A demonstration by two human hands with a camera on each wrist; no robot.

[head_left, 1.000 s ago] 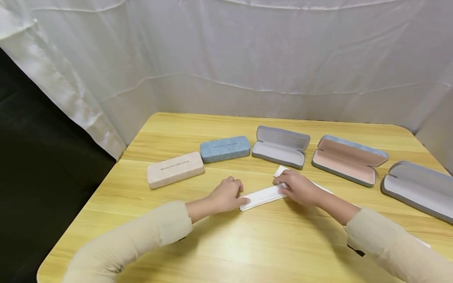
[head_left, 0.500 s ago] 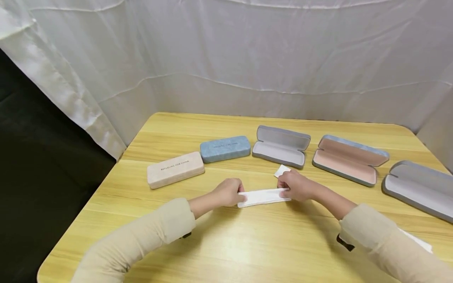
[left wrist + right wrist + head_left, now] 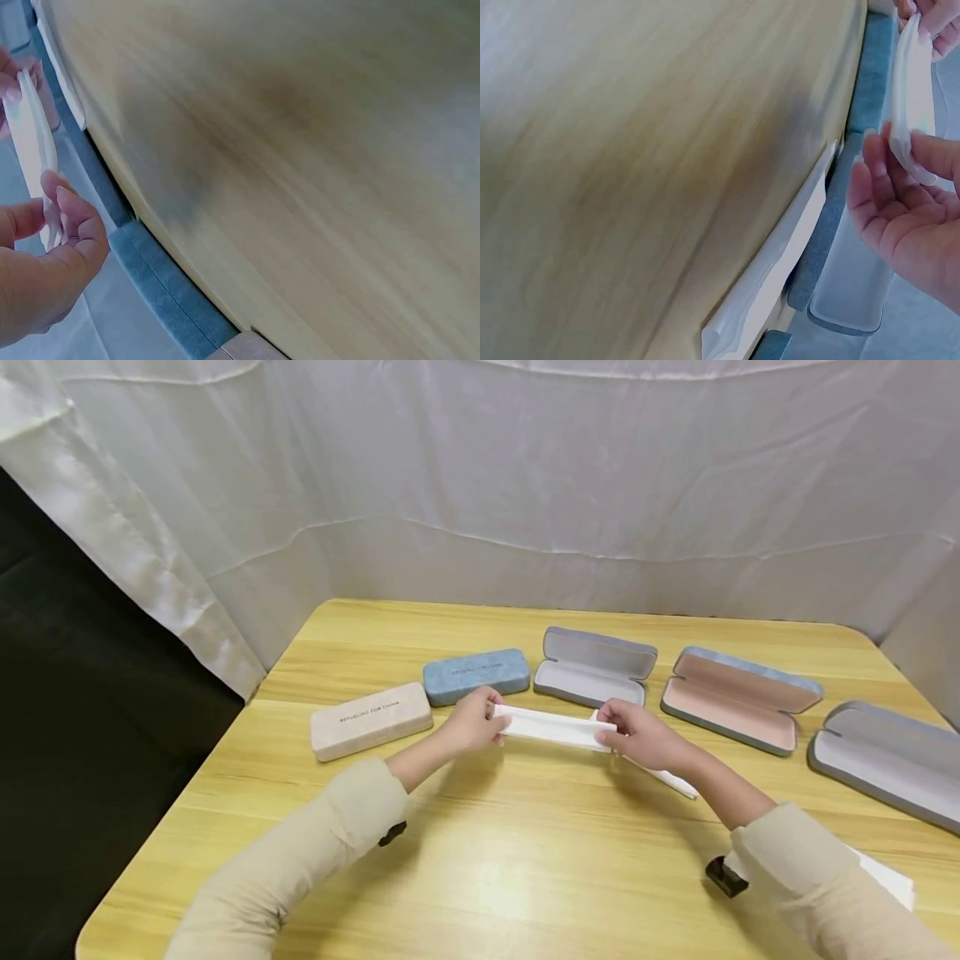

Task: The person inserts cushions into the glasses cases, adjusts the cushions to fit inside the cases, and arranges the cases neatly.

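Curtain (image 3: 525, 468) hangs white behind the wooden table (image 3: 480, 860), where three open cases (image 3: 732, 714) and two closed cases (image 3: 371, 725) sit. My left hand (image 3: 470, 724) and right hand (image 3: 643, 739) each pinch one end of a white strip (image 3: 555, 729), holding it stretched above the table, near the cases. A second strip (image 3: 673, 783) lies on the table, partly hidden by my right hand.

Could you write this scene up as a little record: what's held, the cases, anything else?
Held: folded white strip, above the wooden table
Left grip: pinches one end
Right grip: pinches the other end
Closed cases: pale pink case, blue case
Open cases: gray-lined case, pink-lined case, far-right case
Also on the table: second strip, partly hidden; white sheet, partly behind the right sleeve
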